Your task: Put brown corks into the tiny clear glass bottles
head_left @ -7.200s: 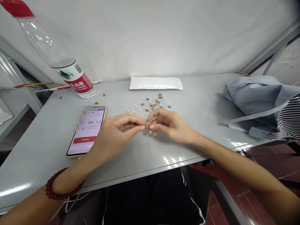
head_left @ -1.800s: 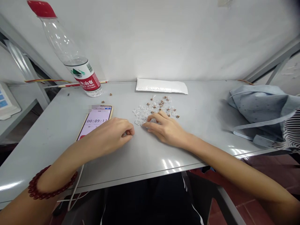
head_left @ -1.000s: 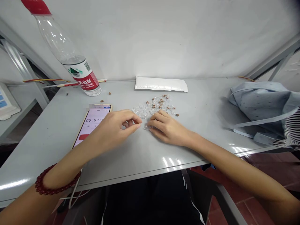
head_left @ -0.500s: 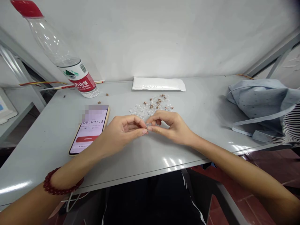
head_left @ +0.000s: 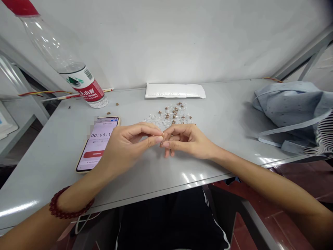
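Observation:
My left hand [head_left: 132,142] and my right hand [head_left: 189,140] meet over the table's middle, thumbs and forefingers pinched tip to tip. Between them is a tiny item, mostly hidden by the fingers; a brownish spot shows at the left fingertips. The lower fingers of my right hand hang down beneath the pinch. Just behind the hands lies a loose pile of small clear plastic pieces and brown bits [head_left: 174,114], its front part covered by my fingers. A phone [head_left: 90,163] with a running timer lies beside my left hand, partly behind it.
On the grey table [head_left: 156,177], a plastic water bottle [head_left: 90,88] stands at the back left, near two brown crumbs [head_left: 108,113]. A white padded packet [head_left: 175,91] lies against the wall. At the right rests a light blue cloth bag [head_left: 288,107].
My left hand has turned and risen slightly at the fingertips. The right hand's lower fingers have extended downward. The clear piece that showed between the fingertips is now mostly hidden.

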### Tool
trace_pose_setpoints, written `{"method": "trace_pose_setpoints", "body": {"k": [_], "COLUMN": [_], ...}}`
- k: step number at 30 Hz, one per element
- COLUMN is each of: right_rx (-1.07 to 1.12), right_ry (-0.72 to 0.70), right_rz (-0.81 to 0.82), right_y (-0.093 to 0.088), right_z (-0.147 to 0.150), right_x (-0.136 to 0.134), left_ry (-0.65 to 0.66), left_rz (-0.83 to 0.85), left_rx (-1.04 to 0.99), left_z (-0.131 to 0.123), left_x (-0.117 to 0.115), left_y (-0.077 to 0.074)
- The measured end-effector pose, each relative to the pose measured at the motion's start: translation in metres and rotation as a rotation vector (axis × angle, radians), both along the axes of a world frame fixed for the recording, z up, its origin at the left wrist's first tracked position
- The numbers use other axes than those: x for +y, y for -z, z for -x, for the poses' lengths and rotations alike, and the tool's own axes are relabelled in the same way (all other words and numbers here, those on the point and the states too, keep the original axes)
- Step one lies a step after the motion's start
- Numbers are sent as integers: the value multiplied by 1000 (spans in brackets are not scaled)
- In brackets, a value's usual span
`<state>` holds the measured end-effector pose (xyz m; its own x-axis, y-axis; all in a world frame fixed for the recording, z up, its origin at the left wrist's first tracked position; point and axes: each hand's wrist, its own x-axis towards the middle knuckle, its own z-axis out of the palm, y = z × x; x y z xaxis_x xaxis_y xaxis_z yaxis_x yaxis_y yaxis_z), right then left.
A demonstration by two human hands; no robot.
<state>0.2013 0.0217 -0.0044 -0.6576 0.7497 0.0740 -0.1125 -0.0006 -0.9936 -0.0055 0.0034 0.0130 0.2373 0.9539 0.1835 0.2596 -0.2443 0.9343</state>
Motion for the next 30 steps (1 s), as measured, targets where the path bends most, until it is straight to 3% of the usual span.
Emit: {"method": "trace_pose_setpoints", "body": {"k": [8, 15, 17, 20, 23, 26, 30], "right_rx": [73, 35, -43, -313, -658, -865, -918], "right_ry": [-36, 37, 144, 425, 574, 522, 444], "right_rz": [105, 62, -58, -462, -858, -947, -938], "right_y": [-1, -1, -2, -1, 6, 14, 20], "right_z": [-2, -2, -5, -16, -29, -36, -36], "right_x": [-1, -4, -2, 10, 25, 36, 40], "left_ry": [-15, 79, 20, -161, -110, 75, 213], "left_rz": [-112, -402, -405, -270, -107, -25, 41], "left_rx": [12, 311, 378, 525, 776, 930, 965], "left_z": [-4, -1, 5, 25, 51, 68, 65], "left_x": [-4, -4, -1, 8, 21, 29, 30], "left_y": [3, -1, -6, -14, -15, -8, -1]}}
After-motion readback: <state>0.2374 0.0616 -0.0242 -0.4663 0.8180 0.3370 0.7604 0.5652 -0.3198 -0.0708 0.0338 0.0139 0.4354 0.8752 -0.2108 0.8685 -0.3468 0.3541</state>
